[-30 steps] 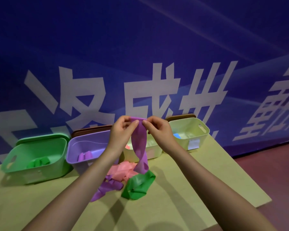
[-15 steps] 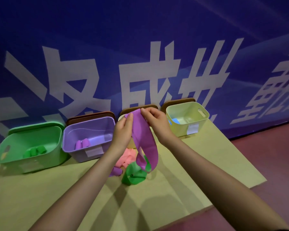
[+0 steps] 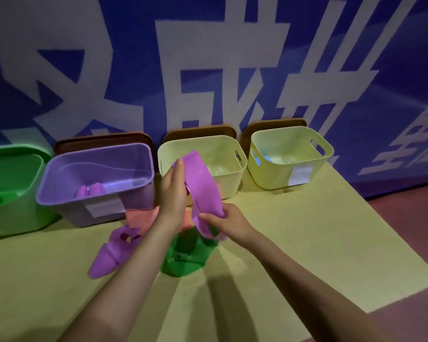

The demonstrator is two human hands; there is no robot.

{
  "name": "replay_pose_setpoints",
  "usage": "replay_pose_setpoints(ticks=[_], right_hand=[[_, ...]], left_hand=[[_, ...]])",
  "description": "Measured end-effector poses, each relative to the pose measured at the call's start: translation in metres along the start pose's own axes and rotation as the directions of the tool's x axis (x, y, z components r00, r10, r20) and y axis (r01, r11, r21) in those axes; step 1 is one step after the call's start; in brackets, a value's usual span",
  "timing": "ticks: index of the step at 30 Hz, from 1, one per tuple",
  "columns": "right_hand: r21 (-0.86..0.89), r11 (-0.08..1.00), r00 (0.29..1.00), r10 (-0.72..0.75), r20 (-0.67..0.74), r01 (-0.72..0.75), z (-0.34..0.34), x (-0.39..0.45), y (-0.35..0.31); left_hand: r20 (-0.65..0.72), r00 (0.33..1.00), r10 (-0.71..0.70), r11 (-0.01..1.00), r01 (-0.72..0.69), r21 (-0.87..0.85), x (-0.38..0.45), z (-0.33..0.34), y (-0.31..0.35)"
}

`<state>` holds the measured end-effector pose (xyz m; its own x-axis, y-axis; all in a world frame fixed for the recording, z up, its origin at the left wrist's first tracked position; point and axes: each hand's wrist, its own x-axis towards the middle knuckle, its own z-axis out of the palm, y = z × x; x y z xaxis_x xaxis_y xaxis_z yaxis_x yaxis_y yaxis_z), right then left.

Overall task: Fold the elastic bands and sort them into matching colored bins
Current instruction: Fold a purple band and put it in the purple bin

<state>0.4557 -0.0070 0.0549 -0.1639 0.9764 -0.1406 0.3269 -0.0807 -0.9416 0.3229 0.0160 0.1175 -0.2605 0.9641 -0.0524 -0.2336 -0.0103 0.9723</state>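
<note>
A purple elastic band point(image 3: 203, 186) stretches between both hands above the table. My left hand point(image 3: 174, 193) pinches its upper end in front of the middle cream bin. My right hand point(image 3: 226, 222) grips its lower end, lower and to the right. Under the hands lie loose bands: a purple one point(image 3: 114, 253), a pink one point(image 3: 139, 217) and a green one point(image 3: 185, 255). Behind stand a green bin point(image 3: 13, 213), a purple bin point(image 3: 64, 183) with folded purple bands point(image 3: 92, 191) inside, and two cream bins point(image 3: 223, 149), point(image 3: 289, 134).
The bins stand in a row on a yellow table mat point(image 3: 294, 243) against a blue wall with white lettering. Brown lids point(image 3: 104, 141) lean behind the bins. The mat's right edge borders a reddish floor point(image 3: 410, 230).
My right hand has slid from the band's top end down to its lower end, pulling it out lengthwise. The left hand keeps the top end. The view has tilted down and closer.
</note>
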Motion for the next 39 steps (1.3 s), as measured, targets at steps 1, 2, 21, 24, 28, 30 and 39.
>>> replay_pose_setpoints(ticks=[1, 2, 21, 24, 28, 30, 39], right_hand=[[-0.056, 0.998, 1.0, -0.018, -0.006, 0.017, 0.003, 0.003, 0.014], [-0.083, 0.996, 0.999, -0.04, -0.011, 0.039, 0.006, 0.007, 0.026], [-0.102, 0.927, 0.914, -0.374, -0.159, 0.362, 0.044, -0.001, 0.095], [-0.033, 0.953, 0.93, -0.3, -0.213, 0.301, 0.059, -0.007, 0.085], [0.077, 0.969, 0.94, -0.205, -0.272, 0.233, 0.084, -0.009, 0.076], [-0.004, 0.976, 0.941, -0.21, -0.264, 0.217, 0.092, -0.01, 0.078], [-0.102, 0.974, 0.975, -0.189, 0.114, 0.2, 0.071, -0.028, 0.07]], left_hand=[[0.005, 1.0, 0.006, 0.998, -0.006, -0.068, 0.003, -0.005, -0.011], [-0.003, 1.0, 0.004, 0.988, -0.004, -0.155, 0.005, -0.01, -0.02], [-0.034, 0.998, 0.061, 0.863, -0.07, -0.501, 0.007, -0.127, -0.077], [-0.082, 0.993, 0.084, 0.818, -0.116, -0.563, 0.007, -0.153, -0.077], [-0.039, 0.999, -0.028, 0.853, 0.004, -0.522, 0.006, -0.177, -0.107], [0.004, 0.997, -0.078, 0.842, 0.068, -0.534, 0.006, -0.182, -0.119], [-0.026, 0.998, -0.054, 0.831, 0.03, -0.556, 0.041, -0.214, -0.112]])
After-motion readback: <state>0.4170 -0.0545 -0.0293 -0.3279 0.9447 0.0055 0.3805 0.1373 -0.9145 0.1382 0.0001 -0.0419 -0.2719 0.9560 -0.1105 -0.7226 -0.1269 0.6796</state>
